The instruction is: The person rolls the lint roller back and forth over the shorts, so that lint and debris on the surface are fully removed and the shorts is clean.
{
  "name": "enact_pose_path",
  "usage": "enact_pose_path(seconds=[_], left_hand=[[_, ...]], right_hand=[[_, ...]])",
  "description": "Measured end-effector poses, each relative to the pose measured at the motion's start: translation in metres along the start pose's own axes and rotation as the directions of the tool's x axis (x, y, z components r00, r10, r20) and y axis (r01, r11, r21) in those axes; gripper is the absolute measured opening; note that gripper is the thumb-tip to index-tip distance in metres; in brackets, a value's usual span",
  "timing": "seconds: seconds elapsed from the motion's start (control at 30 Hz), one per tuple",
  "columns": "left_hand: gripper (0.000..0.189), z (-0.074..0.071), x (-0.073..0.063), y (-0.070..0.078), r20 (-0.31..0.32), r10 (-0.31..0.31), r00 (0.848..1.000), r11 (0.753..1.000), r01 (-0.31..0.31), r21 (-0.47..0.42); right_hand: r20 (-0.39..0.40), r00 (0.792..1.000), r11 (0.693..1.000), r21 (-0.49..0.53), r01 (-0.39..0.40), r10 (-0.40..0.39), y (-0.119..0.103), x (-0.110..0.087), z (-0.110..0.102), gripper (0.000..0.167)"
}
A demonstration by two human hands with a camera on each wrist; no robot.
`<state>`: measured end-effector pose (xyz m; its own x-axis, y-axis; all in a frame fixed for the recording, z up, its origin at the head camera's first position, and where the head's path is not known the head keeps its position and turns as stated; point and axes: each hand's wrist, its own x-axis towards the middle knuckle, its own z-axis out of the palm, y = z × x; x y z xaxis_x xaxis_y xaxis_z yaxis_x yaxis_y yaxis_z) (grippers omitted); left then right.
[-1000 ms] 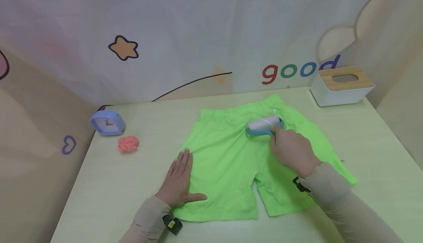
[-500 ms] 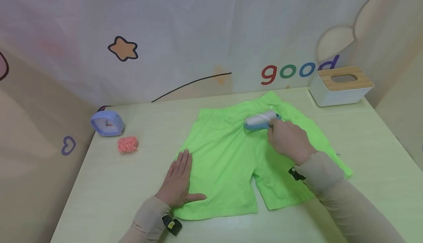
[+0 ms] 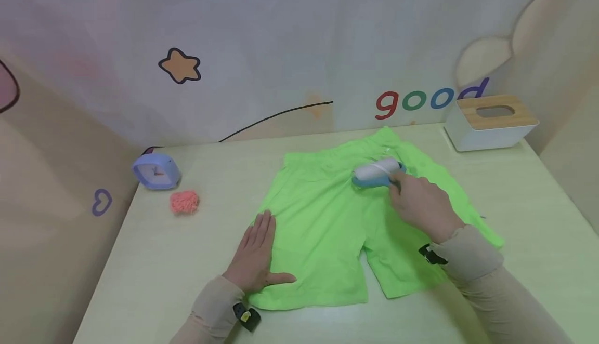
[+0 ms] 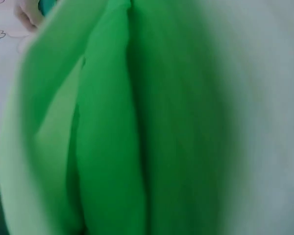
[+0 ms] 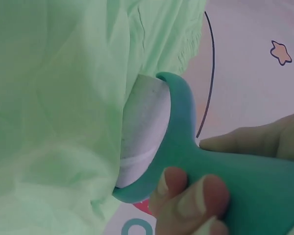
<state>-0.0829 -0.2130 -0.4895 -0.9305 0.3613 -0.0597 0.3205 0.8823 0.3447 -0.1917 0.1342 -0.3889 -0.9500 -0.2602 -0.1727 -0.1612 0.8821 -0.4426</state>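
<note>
Neon green shorts (image 3: 318,229) lie spread on the table, waistband away from me, with creases fanning below the waistband. My left hand (image 3: 255,253) rests flat on the left leg's outer edge, fingers straight and thumb spread out. My right hand (image 3: 423,203) grips the handle of a lint roller (image 3: 376,170) whose white sheet roll sits in a blue frame. In the right wrist view the roll (image 5: 144,129) presses against the cloth, and fingers (image 5: 188,200) wrap the teal-looking handle. The left wrist view is filled by blurred green folds (image 4: 108,122) close to the camera.
A blue clock (image 3: 156,171) and a pink fuzzy bundle (image 3: 184,202) sit at the left of the pale table (image 3: 140,281). At the back right stands a white tissue box (image 3: 491,126) with a wooden lid. A printed curtain (image 3: 262,48) hangs behind.
The roller has shifted slightly away from me, and the shorts' waistband and right leg hem have slid a little the same way. My left hand stays in place.
</note>
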Motion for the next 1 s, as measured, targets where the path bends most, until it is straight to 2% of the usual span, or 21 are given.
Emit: enact_pose_path(seconds=[0.17,0.33,0.4,0.47,0.57,0.63,0.8,1.0], left_hand=[[0.133,-0.002,0.003,0.003,0.040,-0.026,0.999,0.999,0.025,0.028],[0.136,-0.005,0.004,0.007,0.077,-0.051,0.996,0.997,0.047,0.061],[0.138,-0.005,0.004,0.007,0.098,-0.064,0.993,0.996,0.058,0.072],[0.140,-0.005,0.004,0.006,0.105,-0.078,0.991,0.994,0.069,0.087],[0.143,-0.005,0.005,0.005,0.109,-0.094,0.990,0.992,0.084,0.096],[0.144,-0.004,0.005,0.006,0.110,-0.090,0.990,0.994,0.082,0.077],[0.145,-0.005,0.004,0.008,0.120,-0.064,0.991,0.997,0.060,0.039],[0.145,-0.005,0.003,0.007,0.087,-0.053,0.995,0.998,0.049,0.051]], right_hand=[[0.062,0.998,0.999,0.052,0.010,-0.013,0.013,-0.013,-0.012,0.045],[0.147,0.989,0.985,0.165,-0.046,0.022,0.024,-0.021,-0.034,0.048],[0.142,0.990,0.977,0.205,-0.049,0.020,0.025,-0.023,-0.039,0.051],[0.089,0.996,0.976,0.215,-0.025,0.006,0.023,-0.023,-0.041,0.053],[-0.026,0.999,0.985,0.170,0.023,-0.018,0.018,-0.016,-0.037,0.054],[-0.066,0.998,0.994,0.110,0.030,-0.023,0.016,-0.010,-0.032,0.051],[0.000,0.999,0.999,0.010,0.035,-0.035,0.017,0.006,-0.020,0.044],[0.016,0.998,0.998,-0.038,0.060,-0.059,0.014,0.029,-0.023,0.034]])
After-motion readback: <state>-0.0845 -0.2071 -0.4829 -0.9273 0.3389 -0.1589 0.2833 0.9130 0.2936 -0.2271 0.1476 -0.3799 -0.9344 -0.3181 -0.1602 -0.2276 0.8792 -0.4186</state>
